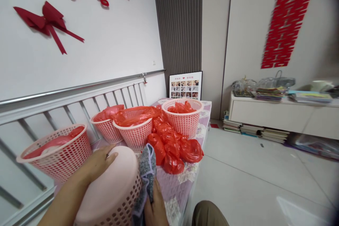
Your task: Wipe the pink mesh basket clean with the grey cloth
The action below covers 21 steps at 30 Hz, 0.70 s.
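Observation:
An upturned pink plastic basket [113,190] lies in front of me with its solid bottom facing up. My left hand [99,162] rests flat on that bottom, fingers stretched out. My right hand [156,206] is closed on a grey-blue cloth [147,169] pressed against the basket's perforated side.
Several more pink baskets [57,152] [135,132] [182,116] lined with red plastic bags stand on the bed beside the metal headboard [79,102]. A heap of tied red bags [172,144] lies between them. A low white cabinet [283,114] with books stands at the right wall. My knee [208,213] shows below.

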Motion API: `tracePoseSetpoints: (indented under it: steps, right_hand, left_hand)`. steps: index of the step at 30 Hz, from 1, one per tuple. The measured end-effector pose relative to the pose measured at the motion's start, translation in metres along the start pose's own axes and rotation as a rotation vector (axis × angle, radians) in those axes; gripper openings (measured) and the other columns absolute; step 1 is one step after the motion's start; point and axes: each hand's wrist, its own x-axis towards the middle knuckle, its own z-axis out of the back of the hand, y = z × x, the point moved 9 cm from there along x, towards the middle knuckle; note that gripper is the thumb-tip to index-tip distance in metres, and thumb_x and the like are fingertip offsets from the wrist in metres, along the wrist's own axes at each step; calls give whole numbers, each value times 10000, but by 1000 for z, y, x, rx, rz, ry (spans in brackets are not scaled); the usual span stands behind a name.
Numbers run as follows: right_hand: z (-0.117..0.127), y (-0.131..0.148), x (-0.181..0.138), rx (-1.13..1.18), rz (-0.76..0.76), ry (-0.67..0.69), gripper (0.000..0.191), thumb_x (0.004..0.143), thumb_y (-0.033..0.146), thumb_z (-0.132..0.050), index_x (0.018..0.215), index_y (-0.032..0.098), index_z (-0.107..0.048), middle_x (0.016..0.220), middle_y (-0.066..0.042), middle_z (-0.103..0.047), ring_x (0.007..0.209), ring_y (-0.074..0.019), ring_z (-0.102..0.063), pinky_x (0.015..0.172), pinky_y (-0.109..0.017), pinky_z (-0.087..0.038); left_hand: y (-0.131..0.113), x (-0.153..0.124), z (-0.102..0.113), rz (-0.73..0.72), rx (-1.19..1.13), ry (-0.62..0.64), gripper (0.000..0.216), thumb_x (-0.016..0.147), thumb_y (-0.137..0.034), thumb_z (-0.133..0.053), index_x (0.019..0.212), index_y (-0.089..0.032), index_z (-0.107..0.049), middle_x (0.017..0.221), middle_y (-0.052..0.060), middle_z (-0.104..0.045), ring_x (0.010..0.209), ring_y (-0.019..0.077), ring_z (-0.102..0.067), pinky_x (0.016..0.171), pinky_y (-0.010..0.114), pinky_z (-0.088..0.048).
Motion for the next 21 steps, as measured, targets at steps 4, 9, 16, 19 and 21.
tracePoseSetpoints:
  steps: [4,9,16,19,21]
  right_hand:
    - [-3,58,3,-109,224,20,726,926,268,-583,1584,254,-275,1599,-81,-390,1459,-291,-388,1171,-463,-390]
    - [-1,39,1,-115,271,-8,589,954,311,-517,1525,217,-405,1532,-108,-485,1415,-279,-456,1152,-448,-414]
    - [15,-104,-33,-147,-83,-181,487,920,528,-491,1226,209,-698,1183,-108,-745,1121,-277,-695,956,-358,-570]
    - [17,-119,-48,-188,-133,-248,504,911,574,-468,1162,223,-727,1182,-103,-746,1122,-301,-695,953,-385,-577]
    - [20,-110,-57,-208,-149,-269,425,924,468,-489,1182,223,-722,1231,-107,-726,1169,-323,-672,988,-424,-565]
  left_hand:
    - [-2,-1,1,-3,-2,-3,748,908,-572,-329,1470,-93,-446,1518,168,-504,1403,305,-465,1210,473,-292]
    - [-1,-2,2,-3,-8,-28,735,906,-569,-346,1460,-100,-464,1518,159,-508,1398,297,-477,1204,463,-314]
    - [-3,-1,2,7,3,-7,730,912,-557,-331,1464,-95,-456,1514,168,-510,1395,307,-480,1203,486,-313]
    - [-6,-3,5,-10,0,-17,722,908,-548,-353,1452,-88,-472,1509,165,-517,1393,302,-483,1209,474,-311]
    - [-7,-5,5,-30,-13,-24,710,902,-553,-377,1432,-96,-500,1493,156,-537,1383,297,-496,1208,466,-320]
